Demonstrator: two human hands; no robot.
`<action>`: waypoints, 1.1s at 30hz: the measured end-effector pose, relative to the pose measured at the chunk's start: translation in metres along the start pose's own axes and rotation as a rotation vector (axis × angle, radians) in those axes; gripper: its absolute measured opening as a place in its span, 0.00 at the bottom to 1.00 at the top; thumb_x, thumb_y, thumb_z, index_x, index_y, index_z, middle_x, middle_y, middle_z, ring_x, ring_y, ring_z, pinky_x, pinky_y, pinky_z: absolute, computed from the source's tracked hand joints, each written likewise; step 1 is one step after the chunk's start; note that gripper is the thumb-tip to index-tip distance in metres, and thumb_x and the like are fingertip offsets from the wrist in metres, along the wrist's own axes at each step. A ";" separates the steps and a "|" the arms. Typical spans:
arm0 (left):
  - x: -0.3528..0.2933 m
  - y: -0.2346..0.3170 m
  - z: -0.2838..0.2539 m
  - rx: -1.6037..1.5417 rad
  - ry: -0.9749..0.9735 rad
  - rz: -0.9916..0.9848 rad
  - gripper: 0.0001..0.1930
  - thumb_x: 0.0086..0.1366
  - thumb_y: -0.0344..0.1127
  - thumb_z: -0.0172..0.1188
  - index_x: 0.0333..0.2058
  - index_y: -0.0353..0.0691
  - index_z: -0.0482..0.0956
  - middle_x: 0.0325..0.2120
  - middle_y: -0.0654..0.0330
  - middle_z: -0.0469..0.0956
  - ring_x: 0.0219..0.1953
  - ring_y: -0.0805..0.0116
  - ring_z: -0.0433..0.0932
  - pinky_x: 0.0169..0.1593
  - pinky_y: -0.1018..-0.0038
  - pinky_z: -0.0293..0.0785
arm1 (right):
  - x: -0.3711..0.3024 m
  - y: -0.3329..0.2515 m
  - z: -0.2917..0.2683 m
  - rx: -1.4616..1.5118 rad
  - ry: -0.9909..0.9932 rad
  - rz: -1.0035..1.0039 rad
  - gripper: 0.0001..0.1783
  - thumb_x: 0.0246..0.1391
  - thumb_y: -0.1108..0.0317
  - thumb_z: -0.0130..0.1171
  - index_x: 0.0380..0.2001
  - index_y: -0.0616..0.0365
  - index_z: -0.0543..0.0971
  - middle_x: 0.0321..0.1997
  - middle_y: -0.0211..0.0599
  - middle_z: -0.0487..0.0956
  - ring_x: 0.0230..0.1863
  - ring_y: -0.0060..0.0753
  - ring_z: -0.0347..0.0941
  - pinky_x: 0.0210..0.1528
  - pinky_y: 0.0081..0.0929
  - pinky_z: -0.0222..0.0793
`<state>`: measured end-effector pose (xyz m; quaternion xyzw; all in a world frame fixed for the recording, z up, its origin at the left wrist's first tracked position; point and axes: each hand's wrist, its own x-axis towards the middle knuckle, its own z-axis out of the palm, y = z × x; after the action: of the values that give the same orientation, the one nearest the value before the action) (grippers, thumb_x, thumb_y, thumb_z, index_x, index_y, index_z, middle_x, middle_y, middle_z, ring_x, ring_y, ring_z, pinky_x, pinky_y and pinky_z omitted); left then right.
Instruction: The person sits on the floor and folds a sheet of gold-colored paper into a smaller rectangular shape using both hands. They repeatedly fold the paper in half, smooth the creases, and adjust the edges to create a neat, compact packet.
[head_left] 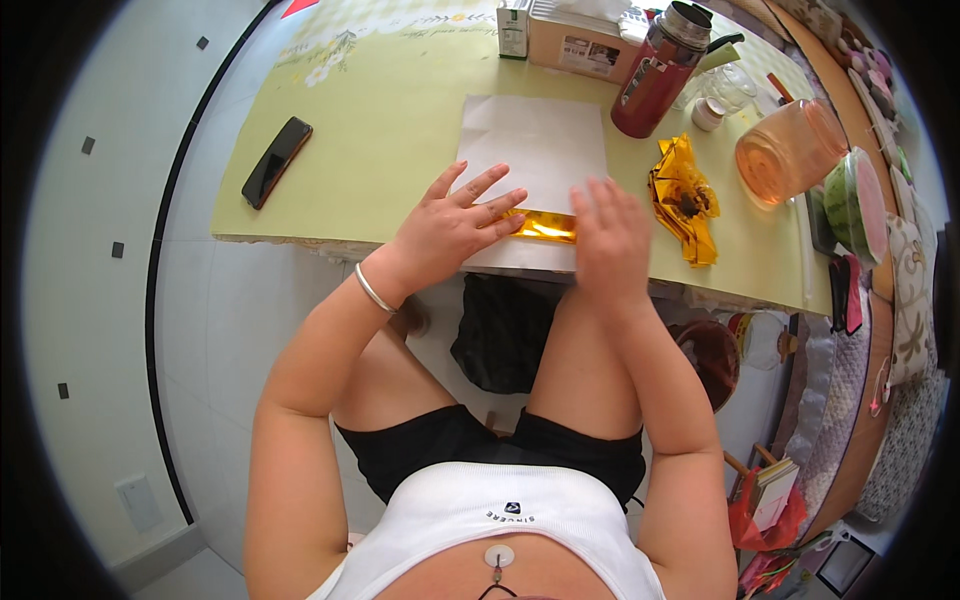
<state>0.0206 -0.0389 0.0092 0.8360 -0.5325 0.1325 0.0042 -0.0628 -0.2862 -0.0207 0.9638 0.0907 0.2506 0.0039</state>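
Note:
A strip of shiny gold foil paper (547, 227) lies across the lower part of a white sheet of paper (533, 140) at the table's near edge. My left hand (458, 218) rests flat with its fingers spread, the fingertips touching the strip's left end. At the strip's right end is my right hand (612, 240), slightly blurred, its fingers stretched out along the sheet's right edge. Neither hand grips anything. To the right of the sheet sits a cluster of folded gold foil pieces (684, 200) with a dark centre.
A phone (277, 163) lies at the left of the yellow-green tablecloth (390, 120). Beyond the foil stand a red thermos (660, 75), a tissue box (582, 45), a small jar (708, 113) and an orange translucent container (785, 152). A cut watermelon (855, 207) is at far right.

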 end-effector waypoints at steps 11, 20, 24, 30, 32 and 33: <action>-0.058 -0.007 -0.002 -0.027 -0.202 -0.180 0.35 0.60 0.24 0.55 0.68 0.48 0.68 0.72 0.66 0.63 0.77 0.59 0.54 0.77 0.50 0.43 | -0.036 0.023 -0.014 0.310 -0.204 -0.081 0.34 0.63 0.52 0.59 0.65 0.63 0.72 0.73 0.45 0.68 0.75 0.45 0.62 0.75 0.42 0.58; 0.020 0.020 -0.021 -0.257 0.149 -0.114 0.14 0.50 0.40 0.72 0.33 0.40 0.83 0.39 0.57 0.79 0.49 0.56 0.75 0.56 0.59 0.70 | 0.006 0.011 -0.016 0.009 -0.111 -0.285 0.10 0.44 0.74 0.61 0.33 0.65 0.81 0.39 0.49 0.83 0.43 0.46 0.82 0.50 0.35 0.78; 0.049 0.039 -0.013 -0.120 0.081 -0.047 0.08 0.51 0.37 0.69 0.25 0.41 0.80 0.28 0.60 0.75 0.37 0.61 0.75 0.43 0.64 0.71 | 0.009 0.016 -0.011 0.093 -0.147 -0.244 0.05 0.42 0.72 0.62 0.25 0.58 0.78 0.29 0.39 0.78 0.35 0.41 0.79 0.41 0.33 0.76; 0.056 0.055 0.011 0.118 -0.007 -0.041 0.03 0.50 0.29 0.62 0.21 0.42 0.76 0.22 0.61 0.72 0.23 0.63 0.76 0.26 0.70 0.70 | 0.012 0.024 -0.023 0.372 -0.138 -0.101 0.08 0.43 0.70 0.66 0.29 0.57 0.79 0.31 0.36 0.79 0.37 0.45 0.78 0.42 0.37 0.76; 0.054 0.051 0.012 0.077 0.063 -0.039 0.04 0.51 0.30 0.62 0.21 0.42 0.75 0.20 0.61 0.70 0.20 0.64 0.75 0.23 0.69 0.69 | 0.011 0.025 -0.030 0.447 -0.110 -0.073 0.15 0.45 0.69 0.67 0.39 0.57 0.81 0.41 0.39 0.81 0.47 0.48 0.78 0.51 0.40 0.75; 0.051 0.047 0.012 -0.010 0.097 -0.073 0.03 0.51 0.29 0.63 0.22 0.41 0.77 0.21 0.61 0.72 0.22 0.63 0.77 0.25 0.68 0.72 | 0.010 0.026 -0.031 0.490 -0.069 -0.065 0.20 0.45 0.68 0.68 0.44 0.57 0.81 0.48 0.40 0.81 0.54 0.50 0.76 0.56 0.42 0.73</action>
<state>0.0018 -0.1064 0.0029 0.8474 -0.5015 0.1701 0.0389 -0.0648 -0.3117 0.0131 0.9405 0.1797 0.1879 -0.2189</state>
